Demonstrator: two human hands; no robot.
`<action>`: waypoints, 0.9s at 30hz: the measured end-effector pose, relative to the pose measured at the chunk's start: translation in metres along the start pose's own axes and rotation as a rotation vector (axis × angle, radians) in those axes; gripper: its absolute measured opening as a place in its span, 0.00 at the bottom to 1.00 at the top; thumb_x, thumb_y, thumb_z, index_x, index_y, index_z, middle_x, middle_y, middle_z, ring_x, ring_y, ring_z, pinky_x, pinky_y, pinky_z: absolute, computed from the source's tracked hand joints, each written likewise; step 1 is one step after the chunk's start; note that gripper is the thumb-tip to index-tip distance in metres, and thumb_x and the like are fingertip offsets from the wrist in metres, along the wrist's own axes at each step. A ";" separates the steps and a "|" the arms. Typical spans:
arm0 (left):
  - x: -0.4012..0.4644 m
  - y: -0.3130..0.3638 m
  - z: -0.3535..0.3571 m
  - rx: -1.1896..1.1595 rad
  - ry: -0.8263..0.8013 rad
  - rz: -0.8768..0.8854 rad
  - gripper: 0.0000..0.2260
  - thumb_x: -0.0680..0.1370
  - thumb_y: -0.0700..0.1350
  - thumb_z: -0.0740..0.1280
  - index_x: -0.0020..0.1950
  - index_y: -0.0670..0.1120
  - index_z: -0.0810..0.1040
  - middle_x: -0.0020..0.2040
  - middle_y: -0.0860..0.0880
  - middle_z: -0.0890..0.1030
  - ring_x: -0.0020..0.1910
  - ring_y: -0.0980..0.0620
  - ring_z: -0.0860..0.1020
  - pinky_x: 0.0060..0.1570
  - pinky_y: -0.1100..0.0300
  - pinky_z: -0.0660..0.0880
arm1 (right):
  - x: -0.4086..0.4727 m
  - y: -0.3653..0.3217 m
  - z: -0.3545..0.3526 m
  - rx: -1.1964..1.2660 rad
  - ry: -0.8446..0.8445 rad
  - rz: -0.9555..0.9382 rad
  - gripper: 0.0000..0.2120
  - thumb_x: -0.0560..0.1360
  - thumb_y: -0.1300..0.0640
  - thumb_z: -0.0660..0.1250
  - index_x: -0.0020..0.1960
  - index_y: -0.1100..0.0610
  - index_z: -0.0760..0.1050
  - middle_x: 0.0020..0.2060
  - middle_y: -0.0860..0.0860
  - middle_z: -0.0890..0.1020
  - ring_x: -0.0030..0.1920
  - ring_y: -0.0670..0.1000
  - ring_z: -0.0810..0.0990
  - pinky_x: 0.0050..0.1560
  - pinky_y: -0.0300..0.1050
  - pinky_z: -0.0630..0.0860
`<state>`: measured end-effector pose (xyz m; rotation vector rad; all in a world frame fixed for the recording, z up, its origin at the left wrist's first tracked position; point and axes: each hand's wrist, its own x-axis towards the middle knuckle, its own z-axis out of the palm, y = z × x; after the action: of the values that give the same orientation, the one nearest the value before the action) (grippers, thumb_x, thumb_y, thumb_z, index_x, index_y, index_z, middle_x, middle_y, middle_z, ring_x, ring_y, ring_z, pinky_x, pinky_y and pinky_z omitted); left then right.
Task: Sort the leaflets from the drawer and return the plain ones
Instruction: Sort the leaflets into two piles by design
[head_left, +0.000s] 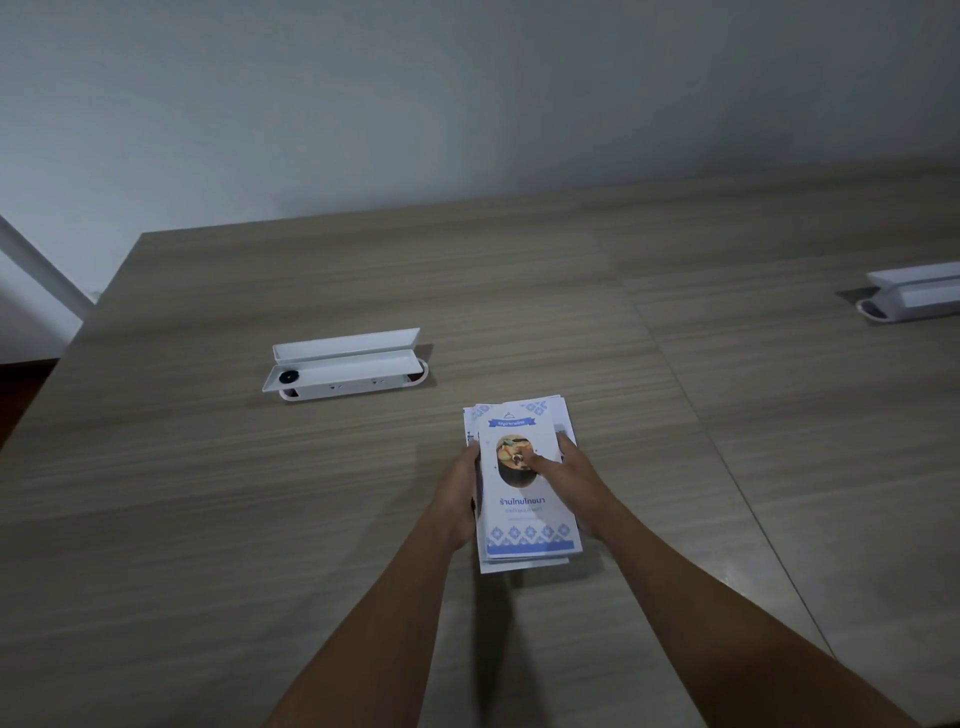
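A stack of leaflets (524, 512) is held just above the wooden table (260, 519), slightly fanned. The top leaflet is printed, white with blue patterned borders, a round food photo and blue text. My left hand (460, 499) grips the stack along its left edge. My right hand (571, 480) holds the right edge, with its thumb lying across the food photo on the top sheet. The sheets underneath are mostly hidden, and only their corners show. No drawer is in view.
A white cable box (345, 371) with its lid open lies on the table, up and left of the stack. A second white box (914, 296) sits at the right edge. A wall rises behind the table's far edge.
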<state>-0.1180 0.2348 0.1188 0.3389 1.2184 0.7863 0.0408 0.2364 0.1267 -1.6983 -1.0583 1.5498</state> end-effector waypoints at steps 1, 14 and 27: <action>-0.002 0.000 0.001 0.000 -0.002 0.003 0.19 0.86 0.55 0.56 0.62 0.46 0.82 0.47 0.44 0.89 0.43 0.44 0.88 0.39 0.53 0.84 | 0.000 0.001 0.000 -0.004 0.000 0.011 0.27 0.77 0.47 0.71 0.72 0.51 0.68 0.66 0.54 0.79 0.63 0.57 0.80 0.66 0.61 0.76; -0.006 0.000 0.005 -0.046 -0.012 0.013 0.22 0.86 0.56 0.55 0.73 0.45 0.75 0.66 0.36 0.81 0.65 0.33 0.80 0.68 0.34 0.73 | 0.004 -0.002 -0.011 -0.017 0.032 0.038 0.27 0.77 0.49 0.71 0.71 0.50 0.64 0.67 0.55 0.77 0.61 0.58 0.81 0.60 0.59 0.80; 0.012 0.020 -0.020 -0.068 0.172 0.108 0.22 0.86 0.55 0.58 0.74 0.43 0.73 0.68 0.37 0.80 0.65 0.34 0.79 0.67 0.32 0.73 | 0.045 -0.016 -0.052 0.013 0.131 0.000 0.26 0.76 0.53 0.73 0.69 0.53 0.66 0.58 0.55 0.80 0.55 0.59 0.84 0.55 0.62 0.81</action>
<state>-0.1426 0.2542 0.1158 0.2870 1.3392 0.9638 0.0894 0.2871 0.1251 -1.7649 -0.9786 1.4211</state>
